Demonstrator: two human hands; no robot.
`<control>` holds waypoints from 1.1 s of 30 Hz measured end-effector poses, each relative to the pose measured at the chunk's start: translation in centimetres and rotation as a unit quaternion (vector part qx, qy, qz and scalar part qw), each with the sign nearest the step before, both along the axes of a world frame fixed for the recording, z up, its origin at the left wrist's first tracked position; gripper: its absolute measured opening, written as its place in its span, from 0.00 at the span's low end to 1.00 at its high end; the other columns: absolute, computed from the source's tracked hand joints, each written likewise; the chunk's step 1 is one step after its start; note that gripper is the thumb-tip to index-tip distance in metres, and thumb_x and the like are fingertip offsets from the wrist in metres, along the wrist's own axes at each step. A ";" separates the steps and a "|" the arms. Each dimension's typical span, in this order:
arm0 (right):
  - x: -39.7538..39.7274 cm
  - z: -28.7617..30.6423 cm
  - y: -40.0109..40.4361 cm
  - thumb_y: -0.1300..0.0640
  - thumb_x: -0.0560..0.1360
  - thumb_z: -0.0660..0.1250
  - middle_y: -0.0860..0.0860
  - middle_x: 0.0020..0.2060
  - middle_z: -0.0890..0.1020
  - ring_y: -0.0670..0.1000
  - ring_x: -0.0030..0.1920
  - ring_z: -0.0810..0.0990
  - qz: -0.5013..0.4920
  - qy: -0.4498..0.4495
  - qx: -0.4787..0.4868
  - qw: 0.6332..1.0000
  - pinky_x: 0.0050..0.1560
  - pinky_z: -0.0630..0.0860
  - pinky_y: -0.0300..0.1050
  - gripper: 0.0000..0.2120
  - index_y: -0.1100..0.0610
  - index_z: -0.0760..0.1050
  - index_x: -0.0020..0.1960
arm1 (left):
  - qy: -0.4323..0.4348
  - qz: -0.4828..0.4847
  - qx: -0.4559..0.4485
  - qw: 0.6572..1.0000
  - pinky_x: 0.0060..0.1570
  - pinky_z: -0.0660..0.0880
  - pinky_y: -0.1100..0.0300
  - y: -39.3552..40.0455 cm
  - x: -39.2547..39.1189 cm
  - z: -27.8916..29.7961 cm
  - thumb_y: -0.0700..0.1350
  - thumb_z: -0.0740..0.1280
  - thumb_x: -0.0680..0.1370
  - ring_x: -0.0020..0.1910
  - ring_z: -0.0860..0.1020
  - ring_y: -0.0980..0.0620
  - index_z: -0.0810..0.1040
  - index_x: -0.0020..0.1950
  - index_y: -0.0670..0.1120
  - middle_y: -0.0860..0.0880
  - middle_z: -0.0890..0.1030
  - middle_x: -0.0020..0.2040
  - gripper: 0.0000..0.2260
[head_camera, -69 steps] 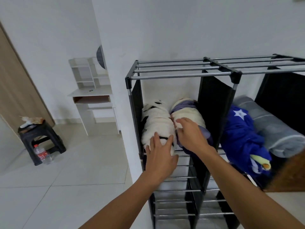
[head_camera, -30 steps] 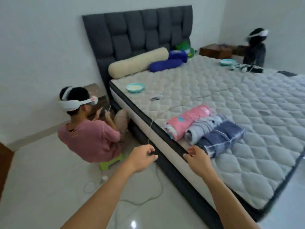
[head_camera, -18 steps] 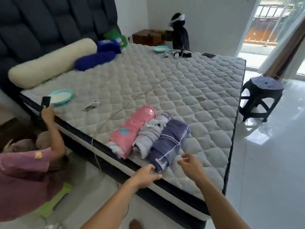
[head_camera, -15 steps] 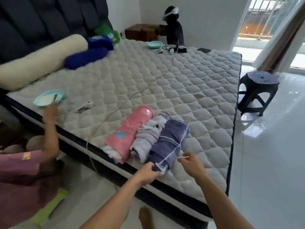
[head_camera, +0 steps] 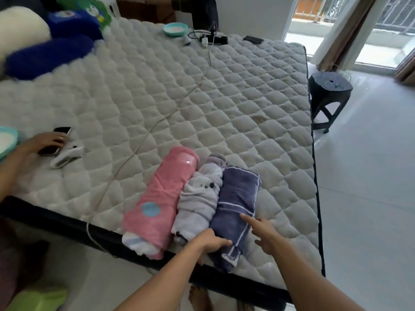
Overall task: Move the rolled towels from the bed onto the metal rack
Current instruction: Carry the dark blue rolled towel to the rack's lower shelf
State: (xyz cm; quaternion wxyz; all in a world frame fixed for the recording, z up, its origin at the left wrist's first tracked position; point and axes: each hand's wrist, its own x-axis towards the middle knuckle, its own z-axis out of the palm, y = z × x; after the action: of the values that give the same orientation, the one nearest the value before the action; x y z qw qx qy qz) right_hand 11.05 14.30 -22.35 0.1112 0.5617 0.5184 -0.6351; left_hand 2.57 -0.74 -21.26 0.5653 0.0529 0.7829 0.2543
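Three rolled towels lie side by side at the near edge of the bed (head_camera: 202,104): a pink towel (head_camera: 164,196), a light grey towel (head_camera: 197,203) and a dark blue towel (head_camera: 235,209). My left hand (head_camera: 211,243) rests on the near end of the dark blue towel, fingers laid over it. On the towel's right side, my right hand (head_camera: 262,232) has spread fingers, the index finger touching the towel. The metal rack is out of view.
Another person's hand (head_camera: 38,144) holds a phone at the bed's left edge, beside a white device (head_camera: 67,156). A cable (head_camera: 157,122) runs across the mattress. A black stool (head_camera: 327,95) stands right of the bed. Pillows lie at the far left.
I have turned from the rack to the bed and come close to the three towels. Both hands have reached forward onto the dark blue towel.
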 end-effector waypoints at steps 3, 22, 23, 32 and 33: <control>-1.4 -1.1 0.2 0.43 0.65 0.76 0.51 0.59 0.77 0.54 0.57 0.74 -0.017 0.017 -0.008 1.000 0.61 0.68 0.55 0.33 0.54 0.70 0.65 | 0.001 -0.035 -0.009 0.999 0.50 0.72 0.53 0.7 -0.9 -0.4 0.58 0.72 0.71 0.67 0.73 0.42 0.67 0.71 0.42 0.43 0.72 0.71 0.35; 3.8 2.5 1.6 0.50 0.70 0.71 0.61 0.51 0.85 0.60 0.51 0.83 0.000 0.132 -0.133 0.982 0.52 0.79 0.53 0.21 0.61 0.80 0.57 | -0.041 0.141 0.106 0.983 0.55 0.74 0.43 -1.0 5.5 7.5 0.59 0.67 0.74 0.48 0.76 0.49 0.76 0.49 0.47 0.51 0.76 0.44 0.16; 4.2 3.2 1.2 0.52 0.70 0.71 0.60 0.50 0.85 0.59 0.50 0.83 0.014 0.154 -0.124 0.980 0.48 0.79 0.51 0.19 0.61 0.80 0.57 | -0.038 0.172 0.117 0.977 0.55 0.75 0.43 -1.7 6.4 7.8 0.59 0.68 0.74 0.45 0.76 0.49 0.77 0.51 0.47 0.50 0.77 0.44 0.16; 4.8 10.3 -9.1 0.58 0.67 0.75 0.57 0.50 0.86 0.57 0.52 0.84 0.226 0.287 -0.081 0.928 0.53 0.80 0.52 0.20 0.58 0.80 0.58 | 0.053 0.371 0.192 0.907 0.47 0.76 0.45 -13.5 15.2 13.4 0.55 0.68 0.75 0.41 0.77 0.48 0.75 0.55 0.53 0.49 0.78 0.46 0.12; 5.0 11.2 -11.2 0.57 0.67 0.76 0.56 0.50 0.86 0.57 0.52 0.84 0.264 0.298 -0.074 0.914 0.54 0.80 0.52 0.20 0.58 0.80 0.58 | 0.061 0.384 0.188 0.902 0.50 0.76 0.42 -15.6 16.3 14.1 0.55 0.68 0.75 0.44 0.78 0.46 0.75 0.54 0.54 0.48 0.78 0.48 0.10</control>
State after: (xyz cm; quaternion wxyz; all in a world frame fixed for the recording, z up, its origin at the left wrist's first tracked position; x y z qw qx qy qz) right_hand 16.05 3.08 -11.14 0.1563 0.1787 0.6088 -0.7570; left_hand 18.89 -16.38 -7.21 0.3547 -0.1314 0.7129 0.5905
